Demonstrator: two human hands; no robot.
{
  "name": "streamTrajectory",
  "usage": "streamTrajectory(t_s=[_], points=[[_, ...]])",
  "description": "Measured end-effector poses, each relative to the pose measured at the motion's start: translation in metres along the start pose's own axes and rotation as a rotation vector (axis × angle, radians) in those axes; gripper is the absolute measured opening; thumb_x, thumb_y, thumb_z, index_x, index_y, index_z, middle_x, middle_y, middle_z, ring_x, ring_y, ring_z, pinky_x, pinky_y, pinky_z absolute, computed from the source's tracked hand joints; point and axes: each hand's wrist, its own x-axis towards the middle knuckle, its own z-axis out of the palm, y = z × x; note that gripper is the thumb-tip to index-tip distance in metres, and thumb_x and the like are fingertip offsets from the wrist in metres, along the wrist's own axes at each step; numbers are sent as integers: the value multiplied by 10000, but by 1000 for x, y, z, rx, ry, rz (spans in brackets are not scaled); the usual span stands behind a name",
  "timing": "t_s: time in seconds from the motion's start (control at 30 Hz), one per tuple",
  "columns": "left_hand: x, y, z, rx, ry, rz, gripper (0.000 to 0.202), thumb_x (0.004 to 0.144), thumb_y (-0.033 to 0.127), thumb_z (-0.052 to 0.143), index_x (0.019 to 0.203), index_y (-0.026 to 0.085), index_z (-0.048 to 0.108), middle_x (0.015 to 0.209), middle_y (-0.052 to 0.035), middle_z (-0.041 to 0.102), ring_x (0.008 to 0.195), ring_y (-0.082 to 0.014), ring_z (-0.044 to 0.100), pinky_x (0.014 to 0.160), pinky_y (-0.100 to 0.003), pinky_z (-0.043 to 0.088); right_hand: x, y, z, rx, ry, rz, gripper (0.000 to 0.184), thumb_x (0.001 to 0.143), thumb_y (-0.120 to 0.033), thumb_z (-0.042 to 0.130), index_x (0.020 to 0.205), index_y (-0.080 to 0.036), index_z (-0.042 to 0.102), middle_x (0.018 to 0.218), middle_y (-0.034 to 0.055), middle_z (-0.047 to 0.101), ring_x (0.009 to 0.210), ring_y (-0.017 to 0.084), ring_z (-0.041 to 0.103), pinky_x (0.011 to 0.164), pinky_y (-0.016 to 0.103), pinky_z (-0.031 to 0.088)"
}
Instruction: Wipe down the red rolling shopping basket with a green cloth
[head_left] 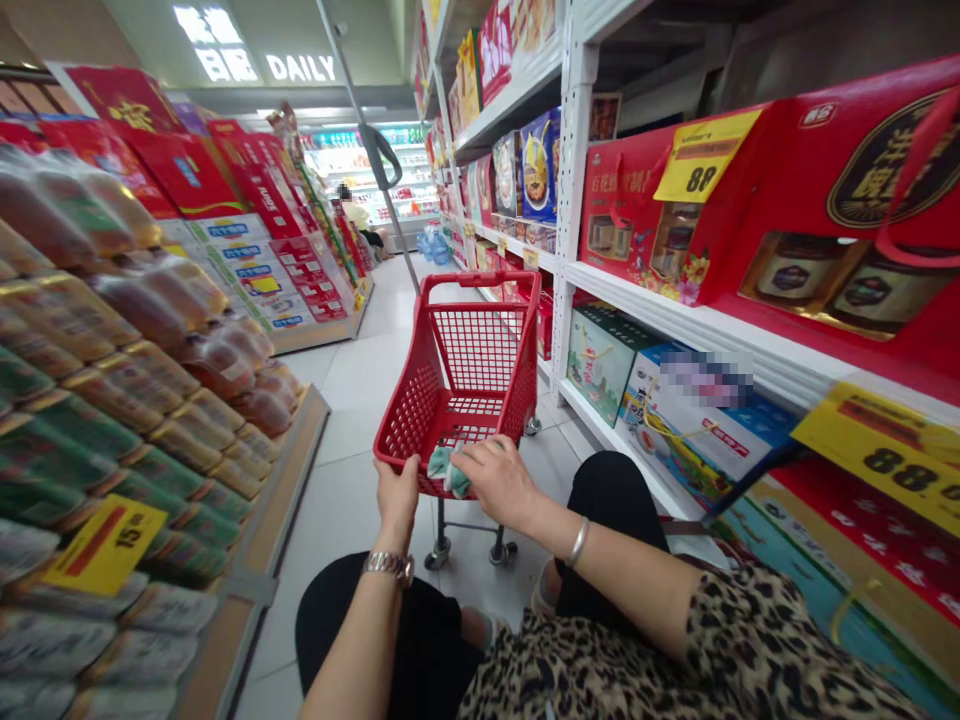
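In front of my knees stands a red plastic shopping cart (420,400) with lattice walls and small caster wheels. My left hand (397,492) grips the near rim of its basket at the left corner, thumb over the edge. Just to the right, my right hand (499,480) presses a light green and white cloth (448,470) against the same rim, its fingers closed over the cloth. Part of the cloth is hidden under those fingers. The basket's floor shows through the open top with nothing lying on it.
White shelving (574,190) with red gift boxes (675,210) runs close along the right. Stacked drink packs (120,400) on a low platform line the left. A grey pole (382,170) rises behind the cart. Tiled floor (345,400) leads to a distant person (356,212) near lit coolers.
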Motion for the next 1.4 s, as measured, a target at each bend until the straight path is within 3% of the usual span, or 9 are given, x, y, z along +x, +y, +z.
streamTrajectory(t_s=[0.17, 0.5, 0.87, 1.03, 1.2, 1.4], points=[[4, 6, -4, -17, -34, -48, 670, 844, 442, 601, 1456, 194, 482, 1249, -139, 730, 1128, -314, 694, 1014, -429, 515, -3, 14, -8, 58, -1, -19, 400, 942, -103, 566, 1303, -252, 653, 1325, 75, 704, 1217, 228, 583, 1149, 468, 280], [23, 5, -20, -68, -109, -37, 624, 809, 389, 592, 1406, 211, 550, 1233, -96, 741, 1177, -302, 671, 1060, -417, 505, 11, 53, -20, 131, -26, -124, 534, 874, -59, 578, 1344, -302, 653, 1375, 68, 686, 1298, 228, 579, 1158, 516, 318], [47, -19, -32, -211, -134, 8, 661, 787, 353, 592, 1439, 247, 560, 1286, -49, 730, 1297, -298, 607, 1172, -452, 423, 45, 128, -42, -61, 51, -2, 560, 834, -14, 517, 1308, -264, 678, 1391, 91, 677, 1302, 253, 576, 1121, 492, 365], [55, -30, -34, -205, -143, 84, 695, 805, 370, 586, 1490, 265, 518, 1249, -29, 749, 1231, -272, 654, 1134, -432, 462, 53, 156, -59, -143, 34, 27, 568, 829, -30, 517, 1326, -257, 672, 1397, 99, 672, 1309, 263, 566, 1106, 485, 372], [53, -21, -43, -64, -153, 50, 642, 823, 393, 587, 1449, 251, 557, 1211, -55, 763, 1163, -297, 683, 1091, -463, 484, 61, 179, -75, -252, 25, 48, 563, 820, -34, 511, 1316, -243, 673, 1408, 107, 666, 1306, 266, 566, 1104, 479, 375], [38, -1, -46, 288, -14, 5, 415, 867, 442, 558, 1207, 251, 701, 1148, -131, 778, 1164, -398, 677, 1070, -600, 437, 80, 208, -100, -322, 44, 127, 508, 839, -37, 512, 1259, -240, 712, 1369, 105, 691, 1282, 295, 588, 1122, 519, 369]])
